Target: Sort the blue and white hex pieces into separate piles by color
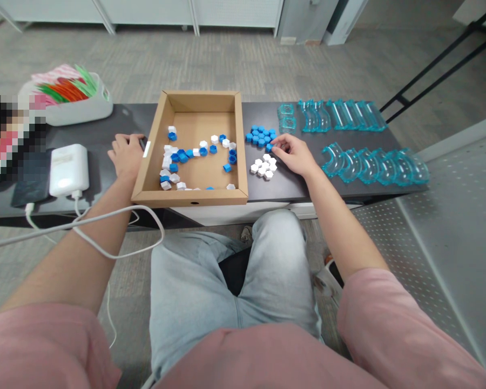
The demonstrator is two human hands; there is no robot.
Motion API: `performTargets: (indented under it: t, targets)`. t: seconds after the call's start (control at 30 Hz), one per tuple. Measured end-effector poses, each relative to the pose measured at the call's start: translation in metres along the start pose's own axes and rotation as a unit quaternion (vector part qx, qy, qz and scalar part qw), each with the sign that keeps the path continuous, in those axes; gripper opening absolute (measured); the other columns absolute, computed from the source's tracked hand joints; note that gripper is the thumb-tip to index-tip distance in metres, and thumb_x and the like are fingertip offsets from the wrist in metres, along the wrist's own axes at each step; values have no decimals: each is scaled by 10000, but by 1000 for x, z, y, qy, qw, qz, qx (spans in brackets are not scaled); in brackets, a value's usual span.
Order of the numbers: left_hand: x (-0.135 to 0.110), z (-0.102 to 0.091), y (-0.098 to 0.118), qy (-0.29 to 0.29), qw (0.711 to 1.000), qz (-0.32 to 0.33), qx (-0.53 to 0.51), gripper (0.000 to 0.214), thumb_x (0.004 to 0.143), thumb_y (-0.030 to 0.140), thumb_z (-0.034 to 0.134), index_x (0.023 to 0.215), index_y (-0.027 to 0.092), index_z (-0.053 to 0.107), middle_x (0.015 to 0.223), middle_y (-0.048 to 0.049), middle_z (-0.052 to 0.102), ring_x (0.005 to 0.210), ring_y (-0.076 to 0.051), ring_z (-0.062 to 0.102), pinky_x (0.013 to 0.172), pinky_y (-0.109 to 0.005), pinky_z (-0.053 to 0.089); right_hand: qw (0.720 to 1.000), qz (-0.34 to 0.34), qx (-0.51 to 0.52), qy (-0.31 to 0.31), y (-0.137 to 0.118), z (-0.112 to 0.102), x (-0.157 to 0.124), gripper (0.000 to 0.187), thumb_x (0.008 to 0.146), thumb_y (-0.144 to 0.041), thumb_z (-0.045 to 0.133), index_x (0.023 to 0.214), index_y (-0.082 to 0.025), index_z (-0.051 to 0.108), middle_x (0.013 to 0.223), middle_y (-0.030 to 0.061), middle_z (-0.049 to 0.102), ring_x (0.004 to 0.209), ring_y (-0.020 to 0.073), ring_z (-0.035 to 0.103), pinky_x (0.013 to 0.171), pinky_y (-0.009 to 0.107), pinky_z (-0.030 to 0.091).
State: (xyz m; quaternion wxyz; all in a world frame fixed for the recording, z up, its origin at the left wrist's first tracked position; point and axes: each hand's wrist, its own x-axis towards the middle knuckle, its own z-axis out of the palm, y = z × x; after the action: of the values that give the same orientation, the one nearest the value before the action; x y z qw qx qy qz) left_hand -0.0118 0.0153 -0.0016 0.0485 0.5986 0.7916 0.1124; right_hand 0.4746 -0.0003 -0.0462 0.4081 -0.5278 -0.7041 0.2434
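My right hand [294,154] is to the right of the cardboard box, thumb and fingertips closed on a blue hexagonal piece [269,147] at the near edge of a group of blue hexagonal pieces [260,134]. Just in front of it lies a smaller group of white hexagonal pieces [263,167]. My left hand [127,154] rests on the table against the box's left side, fingers apart; a small dark object [143,143] shows by its fingertips. Inside the open cardboard box [190,198], blue and white hexagonal pieces lie loosely scattered, mostly along the left and middle.
Clear teal plastic pieces stand in rows on the right: curved ones [375,166], straight ones [358,115] and small square ones [287,118]. At left are a white power bank [68,170], a cable [105,216] crossing my left forearm, and a white basket [81,111].
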Motion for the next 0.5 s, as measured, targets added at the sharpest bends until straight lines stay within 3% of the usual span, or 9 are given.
performTargets:
  t: [0.5]
  targets:
    - [-2,-3,3,-5,1000,-7,-1,669,1129,347,351,1713,155,618,1741,-290,505,1580,-465,467,1327,-621,373,1000,-6,-8,-4,6,0,1,392,960,-647,853,1100,-286,790,908,23,733,824,239,629,815,400,582]
